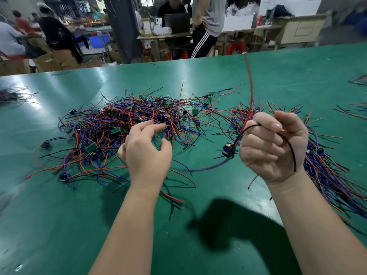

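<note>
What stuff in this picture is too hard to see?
Head view:
- How many wires the right hand grips: curled fingers hide them.
- The red wire at its top end: motion blur.
- Whether the left hand touches the tangled pile: fingertips blurred.
- The right bundle: cut off by the right edge.

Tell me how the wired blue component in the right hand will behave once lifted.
Probably springy, not limp: its red wire rises unsupported in a gentle curve. Likely light: the blue component hangs from the black wire pinched in the right hand.
</note>
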Demonstrator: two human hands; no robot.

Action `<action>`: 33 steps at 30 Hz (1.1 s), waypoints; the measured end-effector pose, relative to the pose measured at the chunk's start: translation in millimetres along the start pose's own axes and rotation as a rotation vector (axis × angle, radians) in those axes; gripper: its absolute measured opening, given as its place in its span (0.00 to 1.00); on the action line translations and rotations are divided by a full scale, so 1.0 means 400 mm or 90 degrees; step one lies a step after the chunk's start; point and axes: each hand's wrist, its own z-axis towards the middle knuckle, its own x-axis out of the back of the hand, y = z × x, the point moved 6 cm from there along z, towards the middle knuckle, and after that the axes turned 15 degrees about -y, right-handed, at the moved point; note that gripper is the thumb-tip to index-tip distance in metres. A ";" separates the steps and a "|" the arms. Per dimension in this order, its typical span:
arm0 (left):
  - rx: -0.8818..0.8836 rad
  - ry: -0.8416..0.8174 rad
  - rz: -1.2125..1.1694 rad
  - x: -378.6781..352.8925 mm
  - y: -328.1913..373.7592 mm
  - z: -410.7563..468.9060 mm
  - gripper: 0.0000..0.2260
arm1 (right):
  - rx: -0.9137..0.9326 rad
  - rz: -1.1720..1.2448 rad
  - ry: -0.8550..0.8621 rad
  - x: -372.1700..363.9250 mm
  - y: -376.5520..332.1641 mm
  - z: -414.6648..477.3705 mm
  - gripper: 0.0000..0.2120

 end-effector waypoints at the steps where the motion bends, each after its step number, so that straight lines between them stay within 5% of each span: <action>1: -0.057 0.023 -0.110 0.008 0.017 -0.006 0.12 | -0.011 -0.006 -0.004 0.000 0.003 0.002 0.13; 3: -0.123 -0.016 -0.347 -0.002 0.051 -0.016 0.09 | -0.029 -0.018 -0.015 0.001 0.010 0.002 0.13; 5: -0.154 -0.167 -0.501 -0.039 0.096 -0.032 0.10 | -0.037 -0.022 -0.020 0.004 0.014 0.002 0.13; 8: -0.140 -0.455 -0.545 -0.110 0.145 -0.068 0.10 | -0.024 0.005 -0.027 0.011 0.017 0.001 0.14; 11: -0.093 -0.599 -0.551 -0.154 0.150 -0.096 0.08 | 0.007 0.020 -0.006 0.022 0.012 -0.002 0.15; 13: -0.057 -0.610 -0.575 -0.164 0.144 -0.100 0.08 | 0.033 -0.021 0.035 0.030 0.003 -0.002 0.17; 16: 0.018 -0.544 -0.665 -0.167 0.125 -0.090 0.06 | 0.035 -0.239 0.244 0.084 -0.008 -0.004 0.27; 20: 0.083 -0.417 -0.629 -0.161 0.085 -0.066 0.03 | -0.069 -0.569 0.475 0.145 0.000 -0.020 0.11; 25: 0.038 -0.432 -0.564 -0.161 0.080 -0.060 0.02 | -0.200 -0.764 0.433 0.146 0.018 -0.022 0.11; 33: 0.006 -0.489 -0.436 -0.189 0.089 -0.078 0.02 | -0.209 -0.712 0.436 0.144 0.020 -0.026 0.01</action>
